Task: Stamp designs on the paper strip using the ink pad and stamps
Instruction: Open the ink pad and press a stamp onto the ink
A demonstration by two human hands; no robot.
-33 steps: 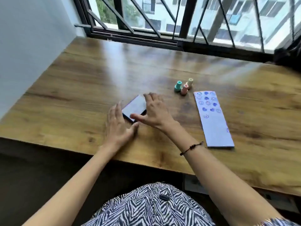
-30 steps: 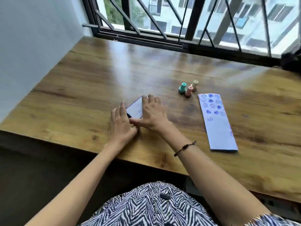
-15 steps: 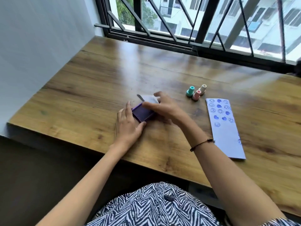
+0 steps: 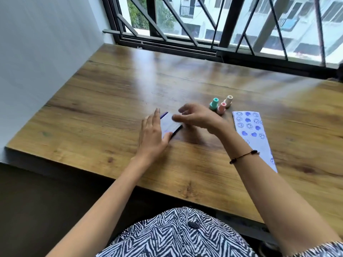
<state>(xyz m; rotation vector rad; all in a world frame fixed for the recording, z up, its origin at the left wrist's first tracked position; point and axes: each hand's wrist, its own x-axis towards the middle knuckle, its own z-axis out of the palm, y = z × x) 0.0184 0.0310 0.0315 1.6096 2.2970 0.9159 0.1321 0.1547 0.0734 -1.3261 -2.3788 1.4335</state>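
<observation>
The ink pad point(image 4: 170, 125) lies on the wooden table point(image 4: 115, 101), its whitish lid with purple smudges facing up and a dark blue edge showing. My left hand point(image 4: 152, 135) grips its left side, thumb against the near corner. Just above the pad's right end my right hand point(image 4: 197, 117) hovers, blurred, with fingers apart and nothing in it. Three small stamps stand upright close together: teal point(image 4: 213, 104), pink point(image 4: 221, 108) and cream point(image 4: 228, 101). To their right lies the pale paper strip point(image 4: 253, 135), with blue hearts and smiley faces printed on its far half.
A barred window point(image 4: 222, 34) runs along the table's far edge and a white wall point(image 4: 46, 52) closes off the left side. The table's near edge point(image 4: 92, 168) is close to my lap.
Half a second ago my right hand held the lid up and the purple pad showed. Now the whitish lid covers the pad and my right hand has come off it.
</observation>
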